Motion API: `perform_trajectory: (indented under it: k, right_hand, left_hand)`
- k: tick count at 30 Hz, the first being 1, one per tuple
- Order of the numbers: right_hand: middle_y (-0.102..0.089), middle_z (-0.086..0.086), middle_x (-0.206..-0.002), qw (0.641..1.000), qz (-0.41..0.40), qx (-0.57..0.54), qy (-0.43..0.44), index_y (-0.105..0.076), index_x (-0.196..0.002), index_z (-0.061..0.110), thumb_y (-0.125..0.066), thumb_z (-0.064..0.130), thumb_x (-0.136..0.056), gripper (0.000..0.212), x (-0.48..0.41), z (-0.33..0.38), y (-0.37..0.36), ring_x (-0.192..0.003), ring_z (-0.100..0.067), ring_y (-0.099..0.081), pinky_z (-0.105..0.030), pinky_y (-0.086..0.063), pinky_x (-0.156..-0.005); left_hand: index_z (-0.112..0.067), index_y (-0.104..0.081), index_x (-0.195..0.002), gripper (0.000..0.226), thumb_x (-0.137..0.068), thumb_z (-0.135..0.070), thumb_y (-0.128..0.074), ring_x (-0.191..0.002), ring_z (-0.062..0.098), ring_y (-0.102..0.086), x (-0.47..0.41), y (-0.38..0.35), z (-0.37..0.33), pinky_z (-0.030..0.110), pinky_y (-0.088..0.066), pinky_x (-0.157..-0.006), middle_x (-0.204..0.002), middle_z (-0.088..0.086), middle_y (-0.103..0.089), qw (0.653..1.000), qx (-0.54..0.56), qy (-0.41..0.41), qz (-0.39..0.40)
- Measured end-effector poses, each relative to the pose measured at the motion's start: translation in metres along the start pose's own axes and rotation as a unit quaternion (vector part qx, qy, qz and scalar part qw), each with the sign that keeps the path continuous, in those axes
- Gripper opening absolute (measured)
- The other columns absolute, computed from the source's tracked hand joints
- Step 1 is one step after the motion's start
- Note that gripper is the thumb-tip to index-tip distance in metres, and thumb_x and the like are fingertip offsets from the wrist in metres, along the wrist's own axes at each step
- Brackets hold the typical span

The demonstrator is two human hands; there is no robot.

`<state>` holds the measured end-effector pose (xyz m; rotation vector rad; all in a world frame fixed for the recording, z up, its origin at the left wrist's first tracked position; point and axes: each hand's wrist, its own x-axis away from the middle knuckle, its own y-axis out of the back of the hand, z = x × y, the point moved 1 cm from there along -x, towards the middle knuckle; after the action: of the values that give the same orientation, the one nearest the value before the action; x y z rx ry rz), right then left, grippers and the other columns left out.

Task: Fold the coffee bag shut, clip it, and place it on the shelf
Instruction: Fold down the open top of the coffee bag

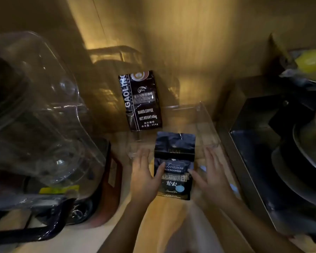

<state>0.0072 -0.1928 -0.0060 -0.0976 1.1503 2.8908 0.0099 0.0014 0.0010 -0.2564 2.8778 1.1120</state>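
A dark blue coffee bag (174, 161) labelled "Treasure Blue Mountain" stands upright on the wooden shelf surface (164, 216), its top part standing up flat. My left hand (144, 178) is at its left side, thumb on the front of the bag. My right hand (210, 176) is at its right side with fingers spread, thumb touching the bag's right edge. A second black coffee bag (141, 101) marked "Baked Coffee" leans against the back wall behind it. No clip is visible on the blue bag.
A large clear plastic blender jug (38, 110) on a dark base fills the left. A clear plastic box (204, 125) sits behind the bag. Dark stacked cookware (299, 161) and a yellow object (310, 63) stand at the right.
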Motion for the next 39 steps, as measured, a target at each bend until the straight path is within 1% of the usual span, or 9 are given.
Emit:
perform_trajectory:
  k: [6, 13, 19, 24, 28, 30, 35, 37, 39]
  right_hand:
    - [-0.043, 0.002, -0.13, 0.973, 0.039, -0.195, -0.115, -0.028, -0.13, 0.029, -0.066, 0.032, -0.079, 0.064, 0.011, -0.003, -0.028, -0.121, -0.018, -0.044, -0.041, -0.045, -0.095]
    - [-0.058, 0.0, -0.102, 0.958, 0.001, -0.24, -0.155, -0.04, -0.1, 0.025, -0.075, 0.028, -0.07, 0.046, 0.007, 0.004, -0.044, -0.09, -0.012, -0.059, -0.027, -0.05, -0.069]
    - [-0.059, -0.005, -0.095, 0.964, 0.016, -0.209, -0.162, -0.043, -0.093, 0.02, -0.077, 0.027, -0.068, 0.043, 0.004, 0.011, -0.045, -0.086, -0.019, -0.06, -0.04, -0.053, -0.074]
    - [-0.061, -0.002, -0.088, 0.954, 0.019, -0.246, -0.173, -0.047, -0.087, 0.019, -0.07, 0.021, -0.076, 0.026, 0.003, 0.01, -0.046, -0.078, -0.014, -0.062, -0.028, -0.05, -0.058]
    - [-0.065, -0.007, -0.086, 0.944, 0.006, -0.288, -0.162, -0.051, -0.084, 0.015, -0.063, 0.017, -0.082, 0.012, 0.005, 0.005, -0.045, -0.077, -0.018, -0.065, -0.026, -0.05, -0.056]
    - [-0.066, -0.007, -0.086, 0.938, 0.016, -0.311, -0.156, -0.052, -0.082, 0.016, -0.062, 0.015, -0.083, 0.009, 0.005, 0.003, -0.043, -0.078, -0.021, -0.066, -0.027, -0.051, -0.057]
    - [-0.065, -0.01, -0.096, 0.903, 0.039, -0.389, -0.178, -0.044, -0.101, 0.025, -0.071, 0.002, -0.072, 0.046, -0.002, 0.0, -0.036, -0.079, -0.014, -0.066, -0.022, -0.053, -0.055]
    - [-0.066, -0.01, -0.098, 0.882, 0.086, -0.426, -0.18, -0.037, -0.119, 0.028, -0.073, -0.003, -0.066, 0.072, -0.007, -0.005, -0.033, -0.085, -0.019, -0.068, -0.028, -0.056, -0.061]
    - [-0.066, -0.011, -0.102, 0.878, 0.142, -0.422, -0.174, -0.044, -0.12, 0.022, -0.076, -0.003, -0.062, 0.07, -0.009, -0.006, -0.031, -0.094, -0.026, -0.065, -0.037, -0.055, -0.072]
  left_hand:
    - [-0.04, -0.037, -0.116, 0.048, -0.079, -0.036, -0.067, -0.099, -0.01, -0.049, 0.022, -0.018, 0.001, 0.011, -0.044, -0.075, -0.11, -0.016, -0.053, 0.992, 0.114, 0.057, 0.013]
    - [-0.026, -0.044, -0.093, 0.042, -0.07, -0.016, -0.077, -0.088, 0.014, -0.063, 0.015, -0.027, 0.011, 0.032, -0.054, -0.07, -0.098, 0.002, -0.063, 0.961, 0.223, 0.16, 0.029]
    - [-0.026, -0.054, -0.091, 0.041, -0.063, -0.012, -0.081, -0.09, 0.02, -0.064, 0.009, -0.026, 0.01, 0.045, -0.055, -0.079, -0.1, 0.008, -0.065, 0.952, 0.247, 0.172, 0.06]
    - [-0.015, -0.062, -0.089, 0.028, -0.067, -0.017, -0.079, -0.101, 0.02, -0.05, 0.008, -0.024, 0.017, 0.039, -0.049, -0.086, -0.11, 0.006, -0.045, 0.964, 0.21, 0.159, 0.019]
    - [-0.009, -0.062, -0.077, 0.01, -0.076, -0.015, -0.07, -0.09, 0.03, -0.065, 0.011, -0.022, 0.019, 0.046, -0.055, -0.077, -0.097, 0.015, -0.065, 0.923, 0.334, 0.187, 0.045]
    - [-0.013, -0.057, -0.064, 0.017, -0.078, -0.016, -0.067, -0.08, 0.027, -0.068, 0.012, -0.021, 0.021, 0.036, -0.057, -0.064, -0.084, 0.015, -0.069, 0.906, 0.368, 0.206, 0.041]
    - [-0.013, -0.051, -0.082, 0.024, -0.071, -0.008, -0.072, -0.074, 0.012, -0.068, 0.006, -0.018, 0.026, 0.023, -0.054, -0.057, -0.086, 0.007, -0.066, 0.883, 0.41, 0.224, 0.048]
    - [-0.016, -0.045, -0.106, 0.049, -0.067, -0.005, -0.074, -0.083, 0.013, -0.067, 0.001, -0.015, 0.028, 0.024, -0.054, -0.062, -0.093, 0.002, -0.068, 0.878, 0.421, 0.209, 0.086]
    - [-0.02, -0.05, -0.11, 0.056, -0.063, -0.004, -0.076, -0.086, 0.014, -0.068, -0.003, -0.013, 0.028, 0.022, -0.055, -0.061, -0.09, -0.003, -0.073, 0.878, 0.415, 0.181, 0.155]
